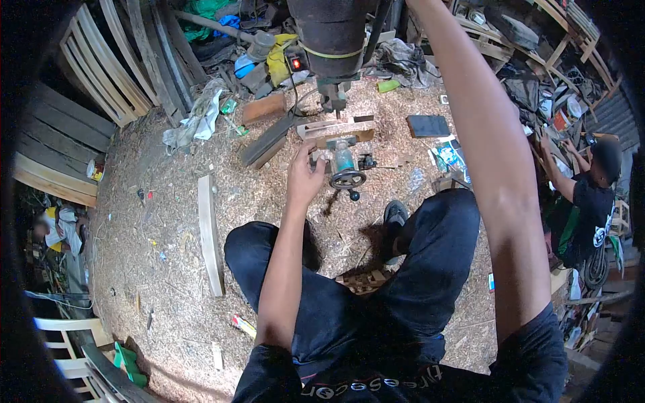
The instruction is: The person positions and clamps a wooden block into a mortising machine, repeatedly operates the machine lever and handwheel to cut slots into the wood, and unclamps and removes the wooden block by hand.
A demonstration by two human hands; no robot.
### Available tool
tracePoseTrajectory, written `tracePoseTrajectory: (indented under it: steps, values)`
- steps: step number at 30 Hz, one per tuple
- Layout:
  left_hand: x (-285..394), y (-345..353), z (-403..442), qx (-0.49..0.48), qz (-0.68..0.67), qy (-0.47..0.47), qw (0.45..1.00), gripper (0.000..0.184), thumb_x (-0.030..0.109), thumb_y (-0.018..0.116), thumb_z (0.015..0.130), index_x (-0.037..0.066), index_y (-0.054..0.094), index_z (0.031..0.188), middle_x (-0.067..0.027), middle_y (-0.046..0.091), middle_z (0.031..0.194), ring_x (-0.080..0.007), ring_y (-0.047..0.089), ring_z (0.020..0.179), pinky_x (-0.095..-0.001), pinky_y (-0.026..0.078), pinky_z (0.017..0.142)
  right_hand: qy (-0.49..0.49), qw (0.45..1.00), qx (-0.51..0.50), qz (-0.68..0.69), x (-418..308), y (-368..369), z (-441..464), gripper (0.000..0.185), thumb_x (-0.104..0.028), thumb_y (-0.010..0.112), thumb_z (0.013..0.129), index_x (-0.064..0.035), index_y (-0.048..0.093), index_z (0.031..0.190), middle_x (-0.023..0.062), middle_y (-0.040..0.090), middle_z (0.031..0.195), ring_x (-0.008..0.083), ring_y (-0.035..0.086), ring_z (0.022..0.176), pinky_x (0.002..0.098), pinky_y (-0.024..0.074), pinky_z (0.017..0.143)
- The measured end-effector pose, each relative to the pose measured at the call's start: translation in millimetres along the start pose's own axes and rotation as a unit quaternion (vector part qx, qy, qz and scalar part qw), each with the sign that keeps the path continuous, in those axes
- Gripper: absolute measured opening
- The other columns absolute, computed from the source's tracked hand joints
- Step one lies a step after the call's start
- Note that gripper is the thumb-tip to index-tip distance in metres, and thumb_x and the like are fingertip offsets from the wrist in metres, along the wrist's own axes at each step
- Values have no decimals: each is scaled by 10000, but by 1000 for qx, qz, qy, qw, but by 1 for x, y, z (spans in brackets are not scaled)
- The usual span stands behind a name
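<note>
My left hand (306,176) is at the left side of a green machine vise (345,160) with a round handwheel (347,179). Its thumb and fingers close around a small dark part there, too covered to name. Just beyond the fingertips, a wooden piece (336,127) lies across the far end of the vise. Over that wood hangs a drill bit (338,114) from the chuck (332,101) of a large dark drilling machine (329,37). My right arm (487,114) stretches up past the machine's right side, and its hand is beyond the top edge.
Wood shavings cover the floor (168,221). A long wooden slat (210,235) lies left of my knees; a dark block (427,126) lies right of the vise. Another person (584,195) works at the right, and one more person (62,228) is at the far left.
</note>
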State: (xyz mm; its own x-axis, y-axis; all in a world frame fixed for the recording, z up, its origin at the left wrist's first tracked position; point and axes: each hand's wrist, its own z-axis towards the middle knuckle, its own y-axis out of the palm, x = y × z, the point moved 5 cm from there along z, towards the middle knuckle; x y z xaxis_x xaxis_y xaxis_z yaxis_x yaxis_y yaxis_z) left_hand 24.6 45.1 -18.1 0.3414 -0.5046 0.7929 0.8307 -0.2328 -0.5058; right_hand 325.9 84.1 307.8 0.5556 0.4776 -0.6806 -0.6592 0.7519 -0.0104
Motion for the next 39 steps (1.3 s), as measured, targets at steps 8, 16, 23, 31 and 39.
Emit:
tracePoseTrajectory:
  steps: [8,16,23,31,39]
  values:
    - [-47,32,-28,-60,-6,-52,997,348,117,627,869,-15,604,1190,-226,661,1125,-363,656,1030,-416,503,909,45,989,40,-138,116,-35,-191,411,-393,654,949,7,576,1001,69,616,957,139,572,875,282,475,767]
    - [-128,97,-71,-131,-92,-150,976,352,258,525,994,26,572,1254,-237,644,1170,-363,611,1134,-397,462,974,223,918,-234,-230,217,-38,-507,738,-325,728,847,91,374,1343,333,623,1066,451,634,1004,469,508,879]
    - [-116,102,-59,-176,-103,-258,944,481,381,335,1060,36,547,1319,-214,607,1271,-345,559,1222,-373,401,1046,392,845,-325,-165,196,-24,-514,836,-249,755,837,8,208,1415,282,654,1002,396,681,953,432,532,848]
    - [-141,121,-55,-163,-128,-145,967,383,318,401,1059,24,563,1244,-157,599,1200,-271,547,1167,-337,377,1039,351,885,-243,-187,226,-13,-524,628,-253,722,827,19,410,1299,232,633,1005,403,627,971,424,491,890]
    - [-158,135,-63,-147,-147,-152,966,315,300,445,1046,9,536,1125,-177,611,1046,-262,580,1033,-376,439,936,446,886,-102,-79,244,-1,-497,316,-284,620,906,29,597,869,135,599,722,186,534,684,348,443,668]
